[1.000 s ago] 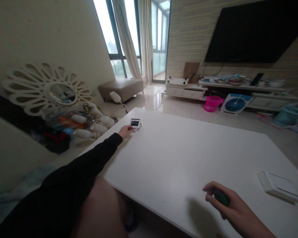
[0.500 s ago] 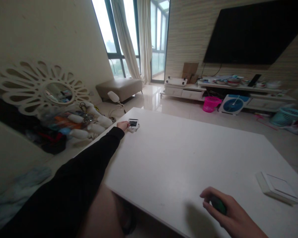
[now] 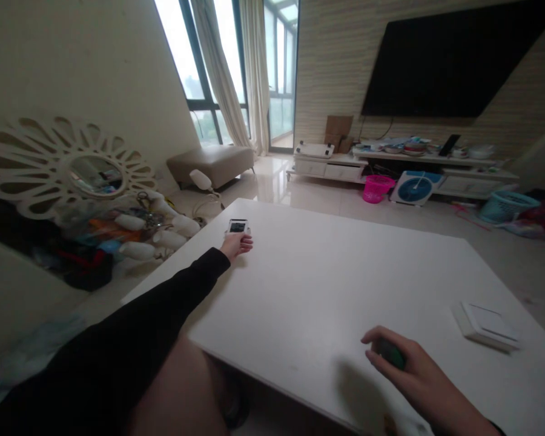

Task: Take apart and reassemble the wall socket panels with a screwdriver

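Observation:
My left hand [image 3: 237, 244] reaches across the white table [image 3: 309, 272] to its far left corner, fingers a little apart and nothing visible in them. Just behind it lies a small white-framed thing with a dark panel [image 3: 238, 226]; my hand hides its near edge, and I cannot tell whether they touch. Over the near right part of the table, my right hand [image 3: 404, 363] curls around a dark green rounded object [image 3: 389, 353], mostly covered by the palm and fingers. A flat white square box-like thing [image 3: 489, 326] lies to the right of that hand.
Left of the table stand a petal-framed mirror [image 3: 95, 175] and a lamp with several white shades [image 3: 168, 238]. Beyond are a beige bench [image 3: 211, 165], a pink basket [image 3: 376, 189], a blue-and-white fan [image 3: 415, 188] and a teal basket [image 3: 506, 206].
My left hand has let go of the white-framed thing's side and come nearer, in front of it. My right hand keeps the green object. The view has turned slightly right.

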### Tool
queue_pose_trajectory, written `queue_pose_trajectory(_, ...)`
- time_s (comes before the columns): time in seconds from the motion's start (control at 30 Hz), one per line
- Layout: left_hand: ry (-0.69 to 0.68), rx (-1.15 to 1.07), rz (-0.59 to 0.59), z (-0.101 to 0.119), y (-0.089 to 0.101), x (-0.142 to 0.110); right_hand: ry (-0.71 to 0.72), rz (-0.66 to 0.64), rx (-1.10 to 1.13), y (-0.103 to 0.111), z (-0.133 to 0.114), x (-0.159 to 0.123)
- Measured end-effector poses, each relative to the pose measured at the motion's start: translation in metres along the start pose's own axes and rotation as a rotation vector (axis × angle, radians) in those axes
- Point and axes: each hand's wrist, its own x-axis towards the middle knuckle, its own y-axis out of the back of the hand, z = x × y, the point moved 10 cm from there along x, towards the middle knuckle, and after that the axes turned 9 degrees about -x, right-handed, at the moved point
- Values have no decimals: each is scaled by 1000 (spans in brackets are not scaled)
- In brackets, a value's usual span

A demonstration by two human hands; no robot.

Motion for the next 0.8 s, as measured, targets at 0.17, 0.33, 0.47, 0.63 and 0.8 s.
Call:
queue_pose_trajectory(0.17,223,-16,-309,-39,-65,-80,-41,123,-128,33,1,6)
queue_pose_trajectory(0.33,312,-4,-508,-55,-92,-129,-107,171,-379,45,26,13)
queue_pose_trajectory(0.47,198,226,-659,-54,-101,-149,-127,167,-436,56,40,20)
queue_pose_trajectory(0.63,-235,843,-697,-60,-90,-121,-247,210,-537,118,94,25)
queue_pose_trajectory(0.8,-408,1113,-477,-64,-52,-58,-467,365,-597,192,208,6)
